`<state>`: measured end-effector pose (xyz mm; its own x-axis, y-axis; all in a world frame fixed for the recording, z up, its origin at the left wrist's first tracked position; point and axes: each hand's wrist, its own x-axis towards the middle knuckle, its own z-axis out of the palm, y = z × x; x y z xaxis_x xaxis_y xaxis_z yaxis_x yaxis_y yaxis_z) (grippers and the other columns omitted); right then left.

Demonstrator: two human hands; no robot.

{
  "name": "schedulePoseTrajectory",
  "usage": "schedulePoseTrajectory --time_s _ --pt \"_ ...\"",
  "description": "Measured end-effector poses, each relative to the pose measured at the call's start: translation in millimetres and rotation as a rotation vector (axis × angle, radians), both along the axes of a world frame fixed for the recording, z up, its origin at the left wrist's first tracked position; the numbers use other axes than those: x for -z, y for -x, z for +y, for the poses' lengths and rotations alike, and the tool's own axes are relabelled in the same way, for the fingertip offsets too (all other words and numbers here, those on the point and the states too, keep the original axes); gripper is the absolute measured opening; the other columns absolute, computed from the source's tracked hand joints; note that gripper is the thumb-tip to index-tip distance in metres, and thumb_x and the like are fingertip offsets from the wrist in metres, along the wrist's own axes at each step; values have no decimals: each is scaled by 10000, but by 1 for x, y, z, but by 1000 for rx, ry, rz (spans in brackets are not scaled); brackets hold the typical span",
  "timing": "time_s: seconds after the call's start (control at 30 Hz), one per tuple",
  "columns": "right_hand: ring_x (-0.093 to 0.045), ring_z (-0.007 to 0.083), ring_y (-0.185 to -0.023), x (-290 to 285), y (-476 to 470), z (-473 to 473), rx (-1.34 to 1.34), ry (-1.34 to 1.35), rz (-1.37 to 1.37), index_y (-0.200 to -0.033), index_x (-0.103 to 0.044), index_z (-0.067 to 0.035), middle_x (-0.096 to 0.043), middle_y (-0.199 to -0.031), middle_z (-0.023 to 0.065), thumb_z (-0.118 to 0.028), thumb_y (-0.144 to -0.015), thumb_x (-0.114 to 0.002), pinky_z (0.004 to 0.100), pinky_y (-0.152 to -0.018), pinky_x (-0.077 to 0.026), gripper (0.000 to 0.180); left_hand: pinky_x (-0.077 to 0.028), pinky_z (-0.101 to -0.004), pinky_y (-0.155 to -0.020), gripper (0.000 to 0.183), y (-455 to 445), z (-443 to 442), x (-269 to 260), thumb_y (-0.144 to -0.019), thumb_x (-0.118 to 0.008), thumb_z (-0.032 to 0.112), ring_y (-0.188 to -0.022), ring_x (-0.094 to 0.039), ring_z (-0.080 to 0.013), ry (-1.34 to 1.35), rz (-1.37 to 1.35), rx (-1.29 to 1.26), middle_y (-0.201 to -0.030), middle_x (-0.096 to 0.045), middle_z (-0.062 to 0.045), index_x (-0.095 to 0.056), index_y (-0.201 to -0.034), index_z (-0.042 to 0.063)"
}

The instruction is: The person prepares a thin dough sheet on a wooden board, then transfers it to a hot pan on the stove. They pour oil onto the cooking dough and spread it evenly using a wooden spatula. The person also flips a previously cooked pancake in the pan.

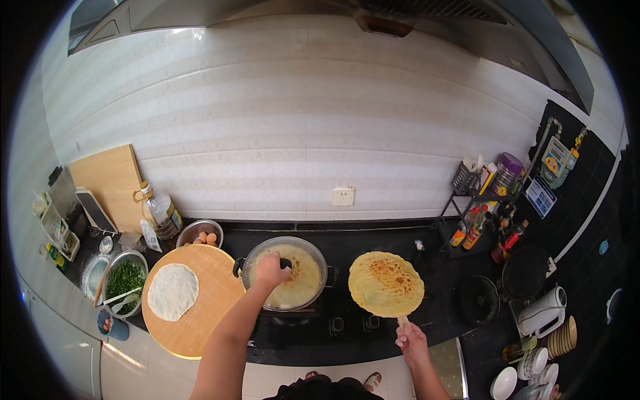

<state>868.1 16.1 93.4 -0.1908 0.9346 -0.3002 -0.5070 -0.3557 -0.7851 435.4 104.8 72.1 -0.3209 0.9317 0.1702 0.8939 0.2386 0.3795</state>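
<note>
My left hand (273,270) grips the black knob (285,263) of a glass lid (261,254). The lid sits over a round pan (326,277) on the stove, and a browned flatbread shows through the glass. In my right hand (412,342) is the light handle (403,320) of a flat paddle, held over the black stovetop. A cooked yellow flatbread (386,284) with brown patches covers the paddle's blade. Left of the pan, a pale raw dough round (173,292) lies on a round wooden board (220,280).
A steel bowl of chopped greens (125,277) stands left of the board. Behind it are a bowl of eggs (208,238) and an oil jug (162,215). Rightward are a bottle rack (467,227), a black pan (478,300) and a white kettle (542,311). A range hood (300,10) hangs above.
</note>
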Motion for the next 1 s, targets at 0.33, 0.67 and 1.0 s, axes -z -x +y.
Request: schedulePoseTrajectory --time_s 0.33,0.67,1.0 --pt "-414 59 -601 5 63 18 -202 12 -17 -1037 -518 2 -452 -728 7 -117 -939 -490 201 -526 -365 156 -493 -442 -710 352 60 -18 -108 -609 -692 265 -767 -592 -368 -369 58 -64 -754 -615 -214 -620 -815 -10" --pt "-426 64 -614 44 176 31 -446 9 52 -976 -525 -25 -503 -790 35 -123 -932 -495 206 -536 -368 111 -478 -431 -735 362 94 -67 -146 -620 -696 268 -793 -584 -358 -186 120 -167 -773 -619 -208 -617 -837 -11" --pt "-448 83 -580 24 198 39 -518 178 -75 -932 -541 24 -529 -755 56 -81 -903 -518 242 -526 -390 111 -466 -426 -754 375 85 -66 -113 -622 -710 286 -813 -570 -351 -170 182 -49 -774 -605 -196 -608 -839 -2"
